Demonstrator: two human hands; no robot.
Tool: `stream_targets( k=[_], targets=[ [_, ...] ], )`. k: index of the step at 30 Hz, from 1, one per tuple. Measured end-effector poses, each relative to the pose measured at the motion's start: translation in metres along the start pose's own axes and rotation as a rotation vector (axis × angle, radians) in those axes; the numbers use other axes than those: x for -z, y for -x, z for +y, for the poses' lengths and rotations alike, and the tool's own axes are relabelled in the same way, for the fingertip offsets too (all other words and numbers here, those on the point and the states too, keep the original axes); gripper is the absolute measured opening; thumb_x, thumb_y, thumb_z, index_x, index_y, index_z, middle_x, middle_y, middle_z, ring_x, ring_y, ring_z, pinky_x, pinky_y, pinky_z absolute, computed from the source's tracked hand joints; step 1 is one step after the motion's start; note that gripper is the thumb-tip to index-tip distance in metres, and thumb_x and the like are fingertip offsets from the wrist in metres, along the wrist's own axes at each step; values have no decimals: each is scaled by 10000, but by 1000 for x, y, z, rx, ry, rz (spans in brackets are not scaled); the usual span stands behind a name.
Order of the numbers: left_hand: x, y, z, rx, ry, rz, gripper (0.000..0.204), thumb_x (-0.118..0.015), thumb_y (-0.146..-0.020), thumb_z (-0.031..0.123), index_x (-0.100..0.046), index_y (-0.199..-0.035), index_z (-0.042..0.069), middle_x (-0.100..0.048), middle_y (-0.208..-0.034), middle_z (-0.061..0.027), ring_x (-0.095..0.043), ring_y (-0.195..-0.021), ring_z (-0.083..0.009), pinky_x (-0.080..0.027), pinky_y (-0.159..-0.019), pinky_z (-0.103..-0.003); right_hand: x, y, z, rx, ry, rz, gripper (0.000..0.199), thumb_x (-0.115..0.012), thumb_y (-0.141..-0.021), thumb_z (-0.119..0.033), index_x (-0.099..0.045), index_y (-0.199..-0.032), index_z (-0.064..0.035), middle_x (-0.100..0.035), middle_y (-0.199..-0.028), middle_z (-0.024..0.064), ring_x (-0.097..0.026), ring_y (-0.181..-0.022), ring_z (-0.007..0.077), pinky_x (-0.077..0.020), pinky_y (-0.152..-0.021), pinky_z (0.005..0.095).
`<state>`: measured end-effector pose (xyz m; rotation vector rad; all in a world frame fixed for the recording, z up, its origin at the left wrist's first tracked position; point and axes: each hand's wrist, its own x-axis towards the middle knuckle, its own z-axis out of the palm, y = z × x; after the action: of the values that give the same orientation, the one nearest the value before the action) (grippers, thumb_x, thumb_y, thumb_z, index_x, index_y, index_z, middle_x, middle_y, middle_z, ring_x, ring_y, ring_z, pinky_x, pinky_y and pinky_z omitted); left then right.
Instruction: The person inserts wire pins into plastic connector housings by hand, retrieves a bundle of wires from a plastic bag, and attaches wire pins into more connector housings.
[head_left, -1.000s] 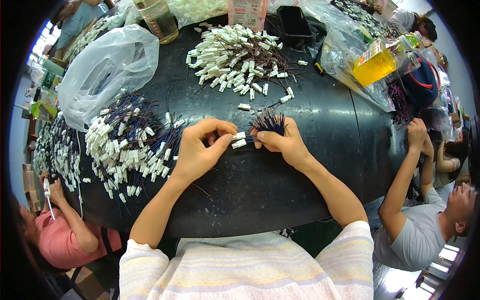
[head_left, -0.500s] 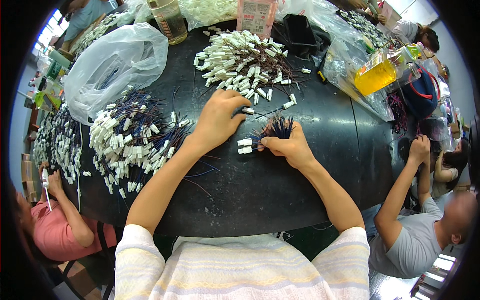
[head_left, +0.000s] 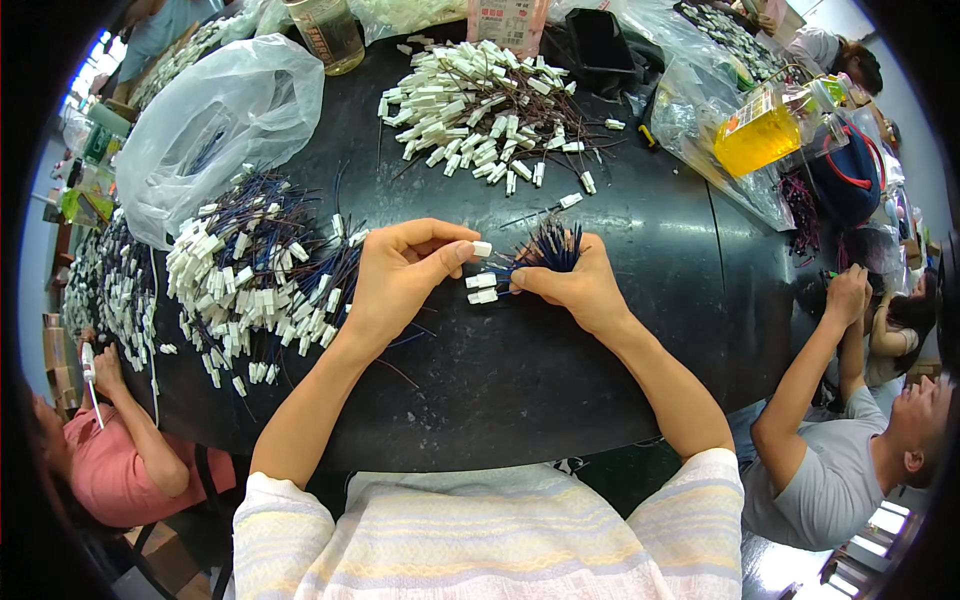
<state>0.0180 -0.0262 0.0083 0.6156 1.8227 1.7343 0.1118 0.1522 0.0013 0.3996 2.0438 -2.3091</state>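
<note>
Between thumb and forefinger my left hand (head_left: 405,275) pinches a small white connector (head_left: 481,249). Close beside it, my right hand (head_left: 580,283) is closed round a bundle of dark blue wires (head_left: 552,247), whose cut ends point up and away from me. White connectors (head_left: 482,289) on some of the wires stick out to the left of my right thumb. Just beyond my hands lies a single wire with a white connector (head_left: 570,200). A pile of brown wires with white connectors (head_left: 480,105) sits farther off, and a pile of blue wires with white connectors (head_left: 255,275) lies left of my left forearm.
A clear plastic bag (head_left: 225,120) rests behind the left pile. Along the far side stand a drink bottle (head_left: 328,35), a pink pack (head_left: 507,22) and a black phone (head_left: 600,40). A bottle of yellow liquid (head_left: 757,135) leans at right. People sit on both sides.
My left hand has come back toward me from near the far pile, and the white connector now shows at its fingertips beside the bundle. The right hand has barely moved.
</note>
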Motion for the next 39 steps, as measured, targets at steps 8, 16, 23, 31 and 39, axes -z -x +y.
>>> stream_targets(
  k=[8,16,23,31,39],
  targets=[
    [6,0,-12,55,182,-30,149,-596,-807,32,-637,-932,-39,-636,-770,-72,-522,-625,-67,-374,-529,-173,-4,2,2,-15,3,38,74,-657,-740,-20,-622,-796,14,-640,-731,53,-586,-662,88,-465,-621,225],
    [4,2,-13,44,161,-23,148,-607,-795,22,-638,-928,-37,-633,-771,-73,-530,-639,-68,-387,-552,-178,-3,3,3,22,39,33,85,-662,-742,-29,-619,-800,16,-640,-732,47,-584,-669,80,-465,-625,220],
    [2,6,-10,-46,55,-22,145,-612,-780,-30,-636,-923,-38,-636,-847,-70,-579,-760,-80,-452,-684,-192,-2,2,6,44,27,22,73,-658,-731,-29,-621,-779,12,-638,-710,39,-579,-653,74,-463,-616,217],
    [2,6,-16,-188,-183,-69,162,-591,-764,-85,-626,-918,-46,-616,-881,-86,-565,-807,-109,-433,-714,-206,0,1,8,55,-27,43,79,-642,-734,-46,-618,-782,13,-633,-723,37,-570,-659,69,-450,-615,211],
    [-7,8,-18,-216,-121,-15,165,-633,-744,-45,-652,-903,-6,-623,-815,-39,-542,-688,-58,-400,-604,-173,1,1,15,141,73,-1,107,-638,-713,-36,-616,-807,11,-613,-724,5,-533,-669,56,-437,-625,212]
  ],
)
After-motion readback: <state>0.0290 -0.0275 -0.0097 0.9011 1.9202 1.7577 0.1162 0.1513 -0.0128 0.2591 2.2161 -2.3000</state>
